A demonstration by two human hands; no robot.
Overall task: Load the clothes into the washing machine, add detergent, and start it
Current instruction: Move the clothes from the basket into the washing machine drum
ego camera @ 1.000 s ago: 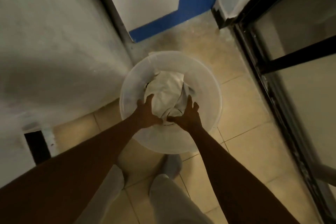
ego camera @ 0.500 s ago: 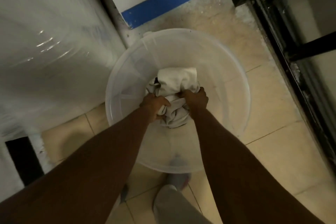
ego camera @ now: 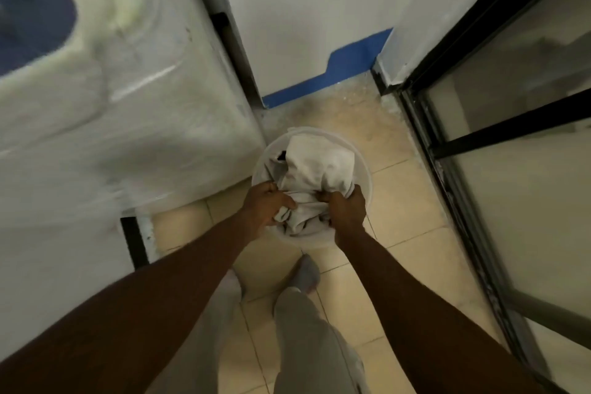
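A bundle of white clothes [ego camera: 315, 169] bulges up out of a round translucent plastic basket [ego camera: 364, 169] standing on the tiled floor. My left hand [ego camera: 265, 201] grips the near left part of the bundle. My right hand [ego camera: 345, 206] clutches its near right part. Both fists are closed tight on the cloth. The white washing machine [ego camera: 112, 112], wrapped in clear plastic film, fills the left side, with a dark blue lid panel [ego camera: 32, 6] at its top left. The basket's bottom is hidden by the clothes.
A white wall with a blue base strip [ego camera: 335, 73] stands behind the basket. A black-framed glass door [ego camera: 511, 125] runs along the right. My legs and grey-socked foot [ego camera: 307, 272] are on the beige tiles just before the basket.
My hands went from open over the clothes to clenched on them. The bundle now rises above the basket rim, and my view has lifted, bringing the washer's top into sight.
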